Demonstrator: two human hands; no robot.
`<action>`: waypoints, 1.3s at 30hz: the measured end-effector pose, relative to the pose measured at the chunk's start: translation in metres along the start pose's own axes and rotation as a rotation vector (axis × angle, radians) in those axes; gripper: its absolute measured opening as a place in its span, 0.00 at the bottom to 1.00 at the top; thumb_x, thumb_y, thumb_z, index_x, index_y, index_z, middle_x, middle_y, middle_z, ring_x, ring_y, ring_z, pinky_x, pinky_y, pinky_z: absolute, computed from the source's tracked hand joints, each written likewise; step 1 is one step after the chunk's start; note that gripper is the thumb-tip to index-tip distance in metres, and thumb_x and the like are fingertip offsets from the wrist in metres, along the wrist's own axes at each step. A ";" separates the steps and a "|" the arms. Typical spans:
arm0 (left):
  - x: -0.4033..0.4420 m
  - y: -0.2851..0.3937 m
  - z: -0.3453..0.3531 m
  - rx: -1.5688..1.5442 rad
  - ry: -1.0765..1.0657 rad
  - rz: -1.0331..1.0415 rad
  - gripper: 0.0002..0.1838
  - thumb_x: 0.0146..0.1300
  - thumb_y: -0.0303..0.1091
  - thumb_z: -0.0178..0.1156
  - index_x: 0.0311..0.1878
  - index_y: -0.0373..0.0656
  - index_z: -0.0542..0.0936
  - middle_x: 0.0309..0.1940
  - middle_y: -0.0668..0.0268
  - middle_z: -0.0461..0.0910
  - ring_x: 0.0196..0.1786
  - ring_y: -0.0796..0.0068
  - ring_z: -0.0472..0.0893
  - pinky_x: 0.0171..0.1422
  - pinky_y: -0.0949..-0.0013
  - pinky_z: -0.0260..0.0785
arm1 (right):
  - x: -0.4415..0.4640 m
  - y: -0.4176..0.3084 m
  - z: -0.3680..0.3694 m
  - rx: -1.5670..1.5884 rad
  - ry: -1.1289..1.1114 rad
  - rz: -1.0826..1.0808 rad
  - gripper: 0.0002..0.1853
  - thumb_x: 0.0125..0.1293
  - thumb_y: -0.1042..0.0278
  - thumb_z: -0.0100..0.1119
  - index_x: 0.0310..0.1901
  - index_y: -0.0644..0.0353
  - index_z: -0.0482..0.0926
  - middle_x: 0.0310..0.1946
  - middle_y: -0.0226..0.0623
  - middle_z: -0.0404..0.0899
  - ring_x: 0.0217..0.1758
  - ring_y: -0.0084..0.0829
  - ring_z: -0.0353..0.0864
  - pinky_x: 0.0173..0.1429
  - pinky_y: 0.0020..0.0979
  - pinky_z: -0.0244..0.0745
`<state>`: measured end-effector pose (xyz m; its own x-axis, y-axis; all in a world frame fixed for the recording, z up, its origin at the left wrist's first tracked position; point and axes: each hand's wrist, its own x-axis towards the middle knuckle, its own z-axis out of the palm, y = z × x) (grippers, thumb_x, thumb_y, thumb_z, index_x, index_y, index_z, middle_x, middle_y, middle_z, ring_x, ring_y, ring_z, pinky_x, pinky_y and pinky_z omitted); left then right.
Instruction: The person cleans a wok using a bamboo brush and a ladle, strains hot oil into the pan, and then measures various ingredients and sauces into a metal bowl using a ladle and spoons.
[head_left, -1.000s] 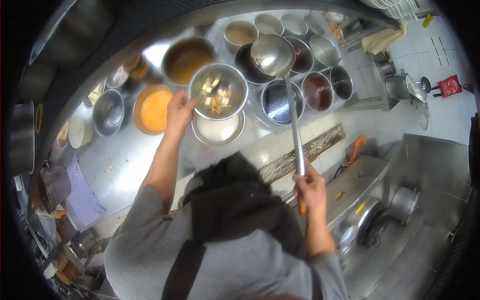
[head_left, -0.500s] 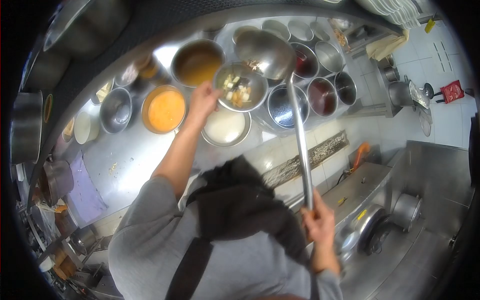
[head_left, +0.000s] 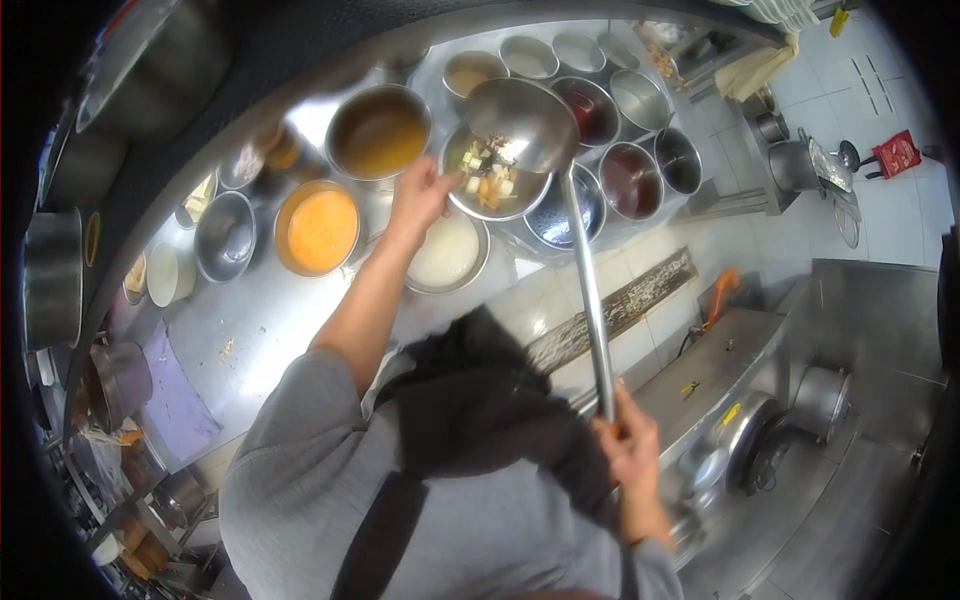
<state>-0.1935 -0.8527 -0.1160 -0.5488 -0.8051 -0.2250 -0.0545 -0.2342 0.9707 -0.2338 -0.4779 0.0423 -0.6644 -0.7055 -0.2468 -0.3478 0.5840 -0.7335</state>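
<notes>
My left hand point(head_left: 420, 203) grips the near-left rim of a metal bowl point(head_left: 528, 188). Pale cubes and yellowish chopped pieces point(head_left: 488, 183) lie in it, with some dark bits. My right hand point(head_left: 630, 440) is closed round the lower handle of a large metal ladle point(head_left: 525, 122), whose long shaft runs up and away from me. The ladle's wide head overlaps the far right part of the bowl, with small bits at its lower left edge. Whether ladle and bowl touch, I cannot tell.
Around the bowl stand a pot of brown liquid point(head_left: 379, 130), a pan of orange liquid point(head_left: 317, 227), a pan of whitish liquid point(head_left: 447, 252) and a container of dark red liquid point(head_left: 631, 181). Several more metal containers fill the back right. A purple cloth point(head_left: 177, 392) lies at left.
The bowl has shifted right under the ladle's head, so the two overlap more. My left hand has moved with it. The whole view has also shifted slightly.
</notes>
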 end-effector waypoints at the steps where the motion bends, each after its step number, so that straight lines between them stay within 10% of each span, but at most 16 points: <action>1: 0.000 -0.001 0.001 -0.015 -0.015 0.014 0.13 0.54 0.29 0.62 0.23 0.41 0.66 0.19 0.67 0.69 0.18 0.78 0.70 0.18 0.73 0.63 | -0.003 0.000 -0.002 0.181 -0.014 0.108 0.29 0.56 0.83 0.58 0.62 0.70 0.66 0.28 0.38 0.78 0.21 0.24 0.74 0.26 0.24 0.69; 5: -0.002 0.000 0.003 0.004 -0.050 0.018 0.08 0.57 0.26 0.60 0.26 0.42 0.70 0.20 0.69 0.71 0.18 0.81 0.70 0.19 0.77 0.62 | -0.013 0.005 -0.001 0.594 0.062 0.324 0.30 0.57 0.85 0.55 0.64 0.72 0.63 0.27 0.34 0.76 0.17 0.22 0.72 0.23 0.22 0.68; 24: -0.017 -0.005 -0.024 -0.008 0.053 -0.029 0.06 0.55 0.28 0.62 0.33 0.37 0.75 0.23 0.66 0.73 0.19 0.78 0.71 0.21 0.75 0.63 | -0.018 0.044 0.008 0.220 0.074 0.381 0.28 0.58 0.81 0.56 0.63 0.69 0.66 0.19 0.29 0.72 0.17 0.19 0.71 0.24 0.24 0.69; 39: -0.020 -0.002 -0.023 0.002 0.038 -0.040 0.07 0.55 0.28 0.62 0.33 0.37 0.75 0.24 0.66 0.73 0.19 0.78 0.71 0.21 0.75 0.62 | -0.024 0.039 -0.001 0.536 0.117 0.402 0.30 0.58 0.83 0.55 0.64 0.71 0.62 0.25 0.32 0.74 0.17 0.21 0.70 0.22 0.22 0.67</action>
<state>-0.1637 -0.8488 -0.1153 -0.5141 -0.8154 -0.2663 -0.0774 -0.2651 0.9611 -0.2318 -0.4379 0.0200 -0.7509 -0.4096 -0.5181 0.2971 0.4912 -0.8188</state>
